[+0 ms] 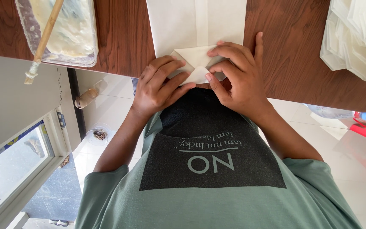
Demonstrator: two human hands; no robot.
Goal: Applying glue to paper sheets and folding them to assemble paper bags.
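**Two hands folding the end of a white paper bag**

The white paper bag (195,25) is lying flat on the brown wooden counter (123,38), its folded end sitting at the counter's near edge. The left hand (159,87) is pressing down on the triangular flap (191,63) with curled fingers, gripping nothing. The right hand (238,76) is pinching the flap's opposite corner between thumb and fingertips. At ten o'clock from the hands, a clear tray of white paste (75,29) is resting on the counter, with a wooden-handled brush (43,42) leaning across it and overhanging the edge. At two o'clock, a stack of white paper pieces (356,38) is lying well apart from the bag.
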